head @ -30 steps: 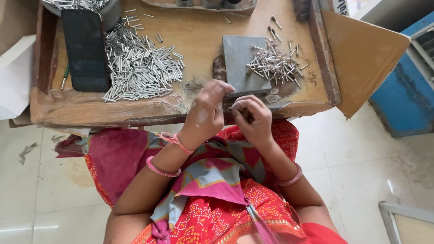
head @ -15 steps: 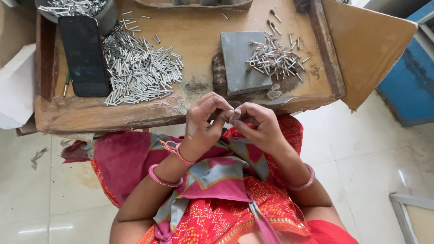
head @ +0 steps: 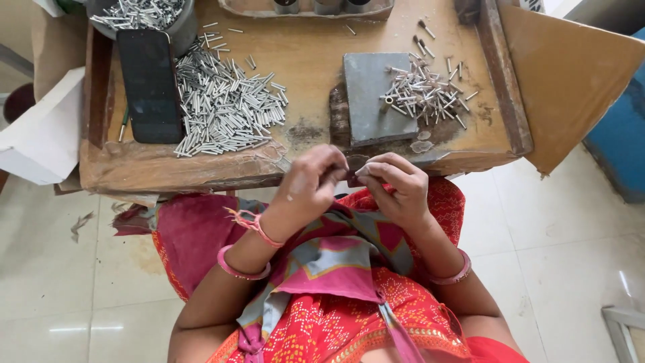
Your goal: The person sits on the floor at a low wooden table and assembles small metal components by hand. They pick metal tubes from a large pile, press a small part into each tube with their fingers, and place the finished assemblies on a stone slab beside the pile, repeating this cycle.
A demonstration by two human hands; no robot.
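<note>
Fingertips of left hand (head: 310, 183) and right hand (head: 396, 188) pinch together.

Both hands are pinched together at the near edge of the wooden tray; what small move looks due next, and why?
Probably the right hand reaches forward to the small heap of metal pins by the grey block. Both hands, the left hand too, meet fingertip to fingertip at the wooden tray's near edge; whatever they pinch is too small to make out, and that heap lies nearest.
</note>
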